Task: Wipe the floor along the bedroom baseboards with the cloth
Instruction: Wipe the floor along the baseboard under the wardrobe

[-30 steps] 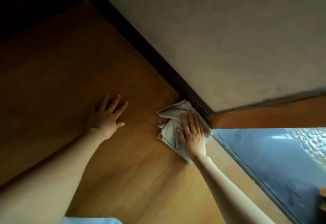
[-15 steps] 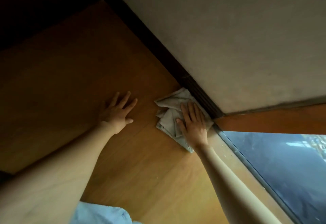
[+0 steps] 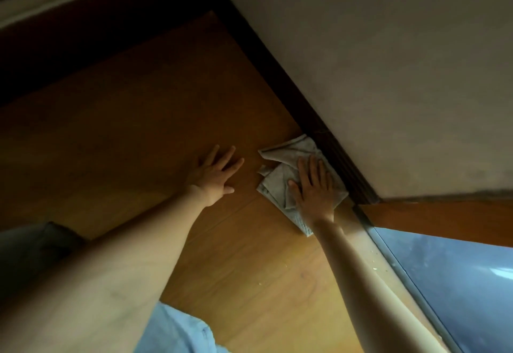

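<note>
My right hand [image 3: 312,186] lies flat, fingers straight, pressing the crumpled grey cloth [image 3: 280,177] onto the brown wooden floor [image 3: 155,119]; the cloth's far edge touches the dark wooden baseboard [image 3: 341,163] beside my fingertips. My left hand [image 3: 213,173] rests spread on the floor just left of the cloth

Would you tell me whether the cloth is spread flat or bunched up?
Bunched: the cloth shows overlapping folds under the right hand.

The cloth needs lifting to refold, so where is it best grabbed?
Judging by its pose, pinch the cloth at its loose folded corners on the open-floor side, coming from the left. The baseboard blocks the other edge, and the right hand presses its middle flat.
</note>
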`<state>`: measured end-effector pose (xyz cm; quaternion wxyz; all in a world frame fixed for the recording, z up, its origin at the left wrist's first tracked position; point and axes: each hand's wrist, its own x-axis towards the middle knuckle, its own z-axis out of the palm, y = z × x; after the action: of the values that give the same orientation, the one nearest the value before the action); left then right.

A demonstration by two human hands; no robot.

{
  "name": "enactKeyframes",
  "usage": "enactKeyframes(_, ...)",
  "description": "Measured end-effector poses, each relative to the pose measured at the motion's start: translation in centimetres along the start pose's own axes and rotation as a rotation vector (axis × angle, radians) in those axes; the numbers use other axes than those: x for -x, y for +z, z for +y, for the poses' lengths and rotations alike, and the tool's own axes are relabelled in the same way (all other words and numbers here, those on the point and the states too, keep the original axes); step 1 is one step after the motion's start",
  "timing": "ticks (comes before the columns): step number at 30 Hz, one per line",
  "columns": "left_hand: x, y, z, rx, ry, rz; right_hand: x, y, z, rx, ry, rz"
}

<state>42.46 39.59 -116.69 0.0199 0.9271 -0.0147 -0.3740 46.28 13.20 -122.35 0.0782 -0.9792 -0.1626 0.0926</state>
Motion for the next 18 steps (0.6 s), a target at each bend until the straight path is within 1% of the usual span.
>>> enactKeyframes(2, 0.0, 0.0, 0.1, -0.011, -0.003, 0.007, -0.4, -0.2, 0.8, 0.022, -0.063, -0.005)
enactKeyframes(4, 0.0, 0.0, 0.1, -0.012, -0.005, 0.010, 1.3, -0.2, 2.3, -0.001, -0.082, 0.001)
enactKeyframes(7, 0.1, 0.0, 0.1, -0.010, -0.005, 0.022, 6.8, -0.2, 4.3, -0.054, 0.005, 0.035)
enactKeyframes(9, 0.1, 0.1, 0.0, -0.019, 0.006, 0.038, 8.6, -0.2, 4.6, -0.074, 0.058, 0.032)
enactKeyframes(10, 0.0, 0.2, 0.0, -0.018, 0.013, 0.043, 8.0, -0.2, 4.3, -0.073, 0.050, 0.035)
enactKeyframes(12, -0.2, 0.4, -0.1, -0.006, 0.019, 0.050, 5.0, -0.1, 2.9, -0.024, -0.033, 0.033)
enactKeyframes(13, -0.3, 0.6, -0.1, -0.004, 0.021, 0.055, 2.8, -0.1, 1.8, 0.006, -0.076, 0.019)
enactKeyframes(16, -0.7, 0.8, -0.3, 0.003, 0.030, 0.074, -4.6, -0.2, -2.7, 0.023, -0.128, -0.027)
enactKeyframes(18, -1.0, 1.3, -0.5, 0.016, 0.026, 0.118, -9.5, -0.7, -5.7, 0.057, -0.188, -0.065)
